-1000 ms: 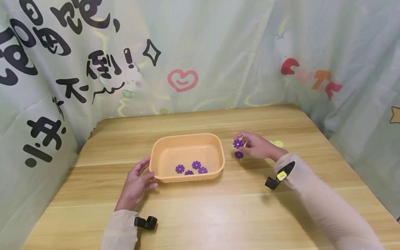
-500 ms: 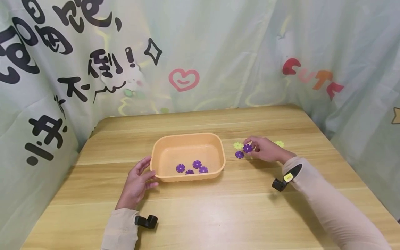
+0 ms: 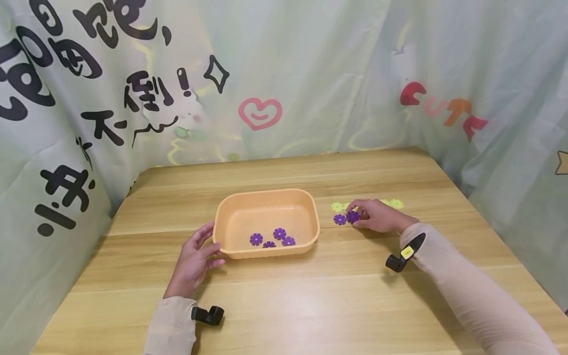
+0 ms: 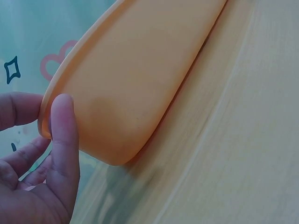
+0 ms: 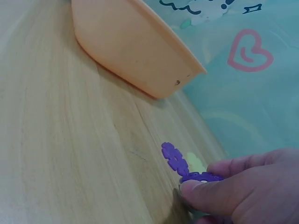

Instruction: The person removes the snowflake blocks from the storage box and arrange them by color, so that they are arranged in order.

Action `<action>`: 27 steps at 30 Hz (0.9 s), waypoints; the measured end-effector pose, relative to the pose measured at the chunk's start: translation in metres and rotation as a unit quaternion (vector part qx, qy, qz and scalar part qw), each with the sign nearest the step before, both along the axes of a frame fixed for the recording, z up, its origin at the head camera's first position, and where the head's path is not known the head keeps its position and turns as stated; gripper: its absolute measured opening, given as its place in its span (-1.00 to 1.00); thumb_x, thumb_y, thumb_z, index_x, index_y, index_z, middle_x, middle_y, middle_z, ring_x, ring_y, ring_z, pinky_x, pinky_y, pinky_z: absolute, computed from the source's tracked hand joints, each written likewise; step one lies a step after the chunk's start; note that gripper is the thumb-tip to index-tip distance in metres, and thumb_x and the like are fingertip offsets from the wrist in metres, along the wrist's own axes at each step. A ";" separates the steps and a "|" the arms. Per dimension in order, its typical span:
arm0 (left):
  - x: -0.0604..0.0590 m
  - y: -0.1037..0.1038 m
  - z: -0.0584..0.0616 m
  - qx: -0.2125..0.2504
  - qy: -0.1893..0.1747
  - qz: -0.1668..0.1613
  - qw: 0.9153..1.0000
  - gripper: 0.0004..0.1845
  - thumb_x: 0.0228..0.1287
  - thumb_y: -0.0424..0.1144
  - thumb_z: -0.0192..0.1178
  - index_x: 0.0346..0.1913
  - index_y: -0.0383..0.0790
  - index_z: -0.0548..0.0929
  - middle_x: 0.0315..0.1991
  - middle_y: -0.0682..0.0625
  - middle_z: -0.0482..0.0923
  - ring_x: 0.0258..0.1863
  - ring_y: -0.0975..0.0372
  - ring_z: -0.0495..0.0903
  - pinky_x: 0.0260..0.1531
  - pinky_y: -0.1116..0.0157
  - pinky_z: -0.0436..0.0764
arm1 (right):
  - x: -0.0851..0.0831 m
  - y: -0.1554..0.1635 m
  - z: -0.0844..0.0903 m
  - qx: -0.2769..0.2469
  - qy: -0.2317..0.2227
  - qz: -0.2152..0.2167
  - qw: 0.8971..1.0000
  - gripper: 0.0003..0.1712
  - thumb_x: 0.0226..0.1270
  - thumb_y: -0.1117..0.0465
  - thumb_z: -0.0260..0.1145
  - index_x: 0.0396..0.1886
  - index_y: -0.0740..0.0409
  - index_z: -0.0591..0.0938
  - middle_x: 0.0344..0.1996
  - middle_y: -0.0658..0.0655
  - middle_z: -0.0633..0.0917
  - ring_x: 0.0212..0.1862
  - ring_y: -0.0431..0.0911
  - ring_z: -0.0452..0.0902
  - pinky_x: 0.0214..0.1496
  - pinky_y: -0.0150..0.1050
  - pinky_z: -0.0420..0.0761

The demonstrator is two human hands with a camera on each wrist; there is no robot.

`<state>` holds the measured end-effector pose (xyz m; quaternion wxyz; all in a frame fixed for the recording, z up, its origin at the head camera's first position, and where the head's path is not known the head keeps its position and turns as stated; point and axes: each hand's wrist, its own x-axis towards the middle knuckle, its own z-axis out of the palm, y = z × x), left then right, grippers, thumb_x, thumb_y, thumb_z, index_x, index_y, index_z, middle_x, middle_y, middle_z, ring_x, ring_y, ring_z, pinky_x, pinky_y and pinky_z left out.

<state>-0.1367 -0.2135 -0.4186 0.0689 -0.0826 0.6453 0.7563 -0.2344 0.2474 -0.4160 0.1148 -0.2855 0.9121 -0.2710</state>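
My left hand (image 3: pixel 191 265) pinches the rim of the orange plastic basin (image 3: pixel 266 209) at its near left corner; the left wrist view puts the thumb outside the wall and fingers beyond the rim. Several purple snowflake discs (image 3: pixel 256 239) lie inside the basin. To its right, my right hand (image 3: pixel 379 216) holds a purple snowflake disc (image 3: pixel 352 217) between thumb and fingers, low over the table. Another purple disc (image 3: pixel 339 219) lies just left of it. Behind these runs a row of yellow snowflake discs (image 3: pixel 337 206), partly hidden by the right hand.
A wooden table (image 3: pixel 284 305) carries everything. Printed curtain (image 3: pixel 310 74) hangs behind the table and along both sides. More yellow discs (image 3: pixel 396 203) show past the right hand.
My right hand has moved right and then down with the purple disc, from above the left yellow disc to beside the lying purple one. The left hand stays on the basin.
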 end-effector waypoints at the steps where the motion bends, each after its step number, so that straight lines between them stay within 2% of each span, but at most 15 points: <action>1: 0.000 0.000 0.000 0.000 0.000 0.000 1.000 -0.31 0.30 -0.60 0.03 0.47 -0.23 0.16 0.39 -0.15 0.13 -0.42 0.26 0.51 -0.48 0.37 0.72 | 0.000 0.000 0.000 0.003 0.001 0.001 1.000 -0.63 0.23 0.34 0.38 0.03 0.23 0.55 -0.40 0.00 0.61 -0.35 -0.15 0.52 -0.28 -0.21 0.59; 7: 0.000 0.000 0.000 -0.004 -0.003 0.002 1.000 -0.31 0.31 -0.59 0.04 0.47 -0.22 0.17 0.39 -0.14 0.14 -0.42 0.26 0.50 -0.47 0.37 0.72 | 0.000 -0.001 0.000 0.022 0.011 0.009 1.000 -0.64 0.23 0.31 0.39 0.02 0.20 0.56 -0.50 -0.05 0.54 -0.45 -0.18 0.40 -0.38 -0.29 0.49; 19: 0.000 0.000 0.002 -0.009 -0.007 0.002 1.000 -0.31 0.31 -0.58 0.05 0.47 -0.21 0.16 0.40 -0.12 0.14 -0.40 0.25 0.49 -0.45 0.34 0.73 | -0.002 0.001 -0.001 0.027 -0.001 0.003 1.000 -0.66 0.27 0.24 0.39 0.02 0.14 0.57 -0.53 -0.07 0.54 -0.47 -0.18 0.39 -0.38 -0.29 0.46; 27: 0.000 0.000 0.000 -0.009 -0.006 0.001 1.000 -0.31 0.31 -0.58 0.06 0.47 -0.21 0.16 0.39 -0.13 0.13 -0.42 0.26 0.49 -0.46 0.35 0.72 | -0.002 0.002 -0.002 0.028 0.006 0.000 1.000 -0.65 0.27 0.24 0.38 0.03 0.16 0.57 -0.53 -0.07 0.54 -0.47 -0.19 0.39 -0.35 -0.27 0.48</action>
